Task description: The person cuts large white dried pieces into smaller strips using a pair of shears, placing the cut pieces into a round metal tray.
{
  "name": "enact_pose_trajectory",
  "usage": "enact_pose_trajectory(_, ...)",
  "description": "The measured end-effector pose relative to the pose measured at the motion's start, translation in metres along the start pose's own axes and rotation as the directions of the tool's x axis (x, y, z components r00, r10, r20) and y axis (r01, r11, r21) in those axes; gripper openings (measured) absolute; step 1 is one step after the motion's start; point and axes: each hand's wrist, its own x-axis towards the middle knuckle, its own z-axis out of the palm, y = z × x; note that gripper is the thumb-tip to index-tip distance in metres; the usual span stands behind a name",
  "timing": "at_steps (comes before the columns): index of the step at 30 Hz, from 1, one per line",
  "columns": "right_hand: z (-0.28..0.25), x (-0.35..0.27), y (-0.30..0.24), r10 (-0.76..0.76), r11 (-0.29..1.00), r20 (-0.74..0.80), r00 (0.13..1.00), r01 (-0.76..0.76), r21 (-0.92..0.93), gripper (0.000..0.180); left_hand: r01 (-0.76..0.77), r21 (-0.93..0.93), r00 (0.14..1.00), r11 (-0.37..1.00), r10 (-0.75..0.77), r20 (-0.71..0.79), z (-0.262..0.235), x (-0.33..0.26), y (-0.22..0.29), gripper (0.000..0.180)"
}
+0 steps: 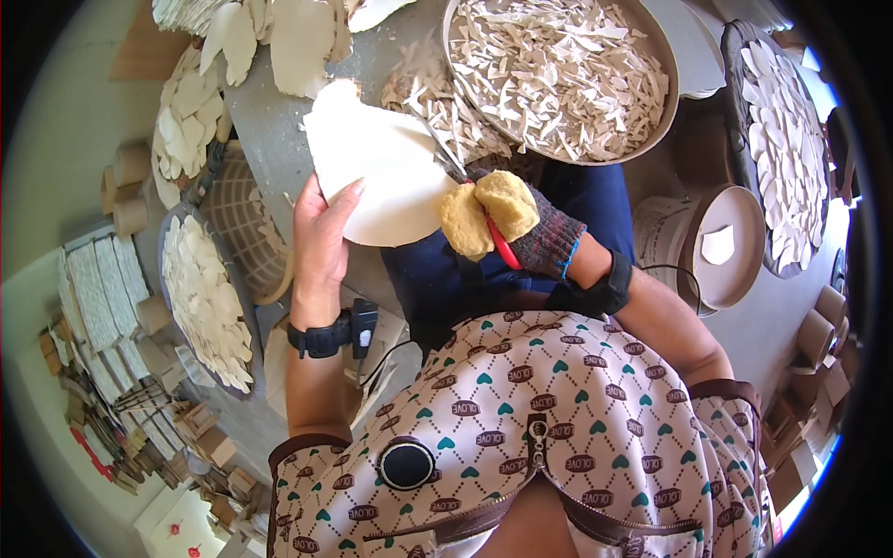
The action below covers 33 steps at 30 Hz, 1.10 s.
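Large round metal basin (651, 121) is sitting at top centre, heaped with thin off-white strips and offcuts (558, 65); more offcuts are spilling in a loose pile (437, 102) on the grey tabletop (270, 130) just left of its rim. At far right a dark round tray (735, 42) is lying loaded with pale leaf-shaped cut pieces (786, 139). Below the basin, right of the knees, a white bucket (656, 228) is standing beside a shallow round dish (735, 246) holding a single white scrap (717, 244). At left a second round tray (177, 307) is carrying overlapping pale oval pieces (205, 298), next to an overturned beige lattice basket (246, 232).

Work piece: a broad, thin, off-white sheet (377, 172), smooth and matt, rounded along its lower edge, is being held over the lap at picture centre, its upper part lying over the table edge.

Left hand (321, 237), bare, black band on the wrist, is gripping the sheet's left edge; the fingers are pressed together, curling behind it, with one fingertip showing on the front face.

Right hand (507, 223), in a dark knit glove with yellow padded fingers, is closed round red-handled scissors (484, 214), whose blades are meeting the sheet's right edge. Blade spread cannot be told.
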Motion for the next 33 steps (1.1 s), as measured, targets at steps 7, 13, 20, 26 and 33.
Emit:
enact_pose_trajectory(7,-0.001,0.004,-0.002,0.180,0.983,-0.009,0.984,-0.180,-0.047,0.016,-0.215,0.015,0.961,0.976,0.215,-0.176,0.022,-0.009,-0.012,0.067)
enact_pose_trajectory(13,-0.004,0.007,-0.003,0.077,0.997,0.035,0.996,-0.077,0.005,0.018,-0.196,-0.001,0.973,0.981,0.194,-0.124,0.016,-0.001,-0.011,0.068)
enact_pose_trajectory(20,-0.003,0.006,-0.002,0.026,0.994,-0.033,0.999,-0.023,0.106,0.017,-0.187,-0.004,0.980,0.982,0.186,-0.074,0.018,0.002,-0.012,0.068)
enact_pose_trajectory(26,-0.005,0.003,-0.013,0.031,0.981,0.097,0.995,-0.011,-0.196,0.017,-0.167,0.024,0.985,0.986,0.168,-0.043,0.012,0.005,-0.010,0.069)
enact_pose_trajectory(33,-0.008,0.005,-0.008,0.070,0.971,0.080,0.994,-0.086,0.222,0.019,-0.097,-0.001,0.994,0.995,0.097,0.049,0.004,0.007,-0.003,0.069)
